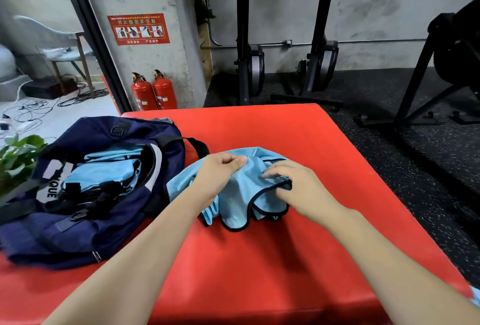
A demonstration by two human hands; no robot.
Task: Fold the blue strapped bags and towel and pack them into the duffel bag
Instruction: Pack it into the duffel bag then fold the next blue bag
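Already well along, judging from the layout. At far left on the red padded tabletop [259, 259]: a navy fabric duffel bag [85, 220], unzipped and gaping, with white lettering on its side and black webbing straps across its mouth. Packed inside: at least one or two folded light-blue bundles [104, 171] of the same thin, shiny cloth, stacked loosely beneath the straps; exact count impossible to tell, and whether the towel sits among them equally unclear. Just beside the duffel, toward the middle: a light-blue mesh strapped bag with black piping [241, 202], rumpled and only partly gathered, touching the tabletop and close to the duffel's right edge. On its upper left, the left hand [218, 176], fingers curled, pinching a fold of the blue cloth between thumb and forefinger. To the right, the right hand [293, 187], fingers bent down on the cloth near a black-edged loop, gripping or pressing that edge. At the extreme lower right corner, a sliver of more light-blue material [476, 296], mostly out of view, possibly another piece awaiting its turn. Remaining, by this reckoning: finishing the fold in hand, carrying it leftward into the open duffel, then dealing with whatever lies at that corner.
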